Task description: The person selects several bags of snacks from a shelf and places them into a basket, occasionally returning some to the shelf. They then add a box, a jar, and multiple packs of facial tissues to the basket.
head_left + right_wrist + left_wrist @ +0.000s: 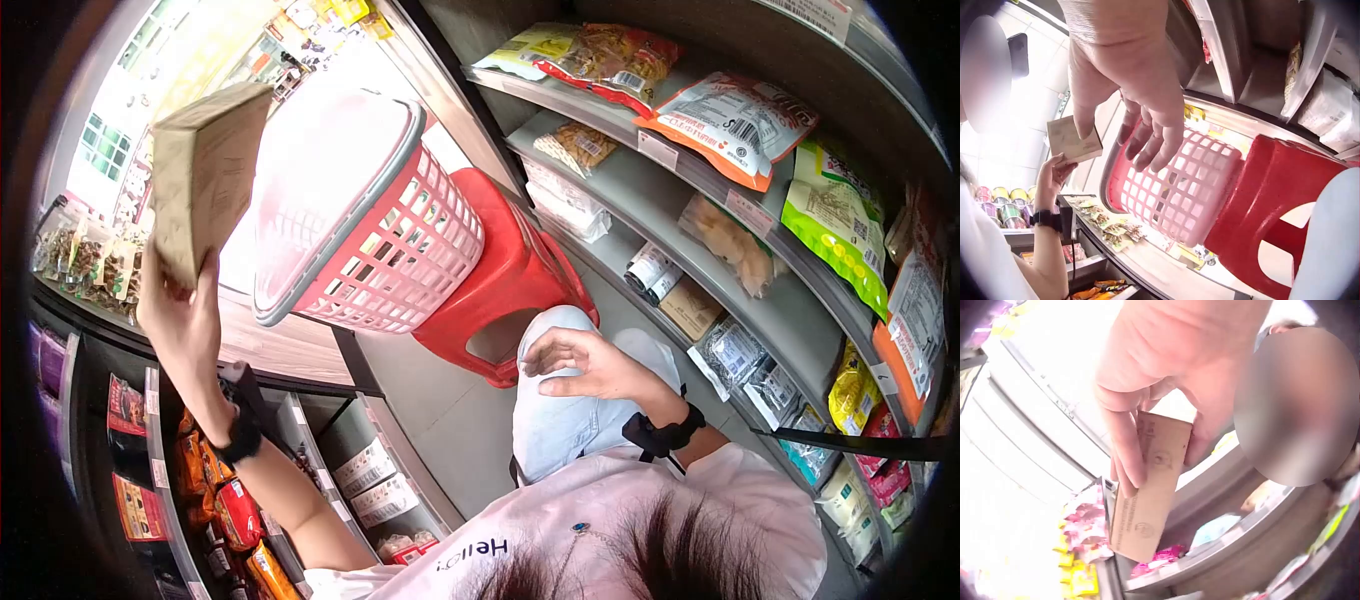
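Note:
My left hand (183, 310) grips one end of a flat brown cardboard box (205, 180), raised at the upper left of the head view. In the left wrist view, the thumb and fingers pinch the box (1152, 487) from both sides, and its narrow printed face shows. My right hand (580, 362) hangs over my lap with fingers loosely bent and nothing in it. Beyond it, a pink-and-white plastic basket (400, 250) with a grey rim sits on a red stool (500, 290). The right wrist view shows the right hand (1129, 81) overlapping the basket (1179, 187).
Shelves of bagged snacks, including an orange-and-white bag (735, 125) and a green bag (835, 225), stand on the right. Lower left shelves hold red and orange packets (238, 512). Small packets (85, 255) lie on the counter at far left. My knee (560, 420) is close to the stool.

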The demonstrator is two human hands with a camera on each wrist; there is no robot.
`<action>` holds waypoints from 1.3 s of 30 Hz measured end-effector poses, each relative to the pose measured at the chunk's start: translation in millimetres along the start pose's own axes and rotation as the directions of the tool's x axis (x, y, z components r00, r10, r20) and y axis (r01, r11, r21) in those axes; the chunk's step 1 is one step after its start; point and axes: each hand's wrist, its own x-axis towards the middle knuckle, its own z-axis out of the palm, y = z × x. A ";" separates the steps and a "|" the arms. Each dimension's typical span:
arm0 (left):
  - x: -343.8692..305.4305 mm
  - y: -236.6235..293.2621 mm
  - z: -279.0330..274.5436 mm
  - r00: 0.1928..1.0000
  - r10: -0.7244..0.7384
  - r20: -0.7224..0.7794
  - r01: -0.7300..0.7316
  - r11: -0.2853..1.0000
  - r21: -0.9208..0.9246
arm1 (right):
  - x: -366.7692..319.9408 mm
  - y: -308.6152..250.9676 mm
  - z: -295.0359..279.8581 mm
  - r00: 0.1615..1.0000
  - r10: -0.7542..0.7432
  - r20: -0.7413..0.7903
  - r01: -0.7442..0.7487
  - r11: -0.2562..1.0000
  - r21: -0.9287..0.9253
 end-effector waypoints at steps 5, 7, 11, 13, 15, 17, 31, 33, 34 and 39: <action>48.7 -28.4 63.9 0.882 0.227 0.412 -0.329 0.924 0.197 | -5.1 12.1 -7.6 0.995 0.101 -0.021 -0.101 0.995 -0.010; 56.6 -47.6 93.8 0.770 0.276 0.575 -0.460 0.865 0.202 | -7.0 15.1 -12.7 0.991 0.121 -0.053 -0.122 0.992 -0.020; 45.4 -66.1 130.2 0.573 0.298 0.764 -0.425 0.905 -0.035 | -16.0 25.8 -28.5 0.982 0.113 -0.151 -0.113 0.994 0.007; 41.8 -54.8 123.5 0.489 0.183 0.853 -0.274 0.961 -0.049 | -24.5 33.4 -35.4 0.973 0.118 -0.199 -0.116 0.993 0.023; 42.0 -37.8 112.2 0.370 0.100 0.924 -0.061 0.995 -0.083 | -30.3 37.8 -47.2 0.962 0.119 -0.246 -0.121 0.993 0.010; 45.0 -55.2 106.5 0.349 0.126 0.929 -0.078 0.991 -0.105 | -40.3 46.6 -62.7 0.933 0.132 -0.335 -0.147 0.989 -0.020; -134.1 66.9 98.1 0.573 0.231 0.787 0.376 0.779 -0.502 | -173.0 256.8 -238.6 0.131 0.652 -0.747 0.556 0.575 0.600; -165.3 81.9 134.5 0.525 0.240 0.817 0.494 0.696 -0.521 | -165.6 267.7 -244.8 0.054 0.633 -0.772 0.635 0.575 0.516; -178.1 88.4 148.9 0.491 0.272 0.827 0.518 0.672 -0.529 | -159.6 268.3 -243.5 0.046 0.592 -0.804 0.676 0.574 0.462; -209.0 100.1 169.5 0.327 0.317 0.890 0.613 0.646 -0.456 | -130.0 255.1 -262.8 -0.188 0.754 -0.630 0.757 0.520 0.397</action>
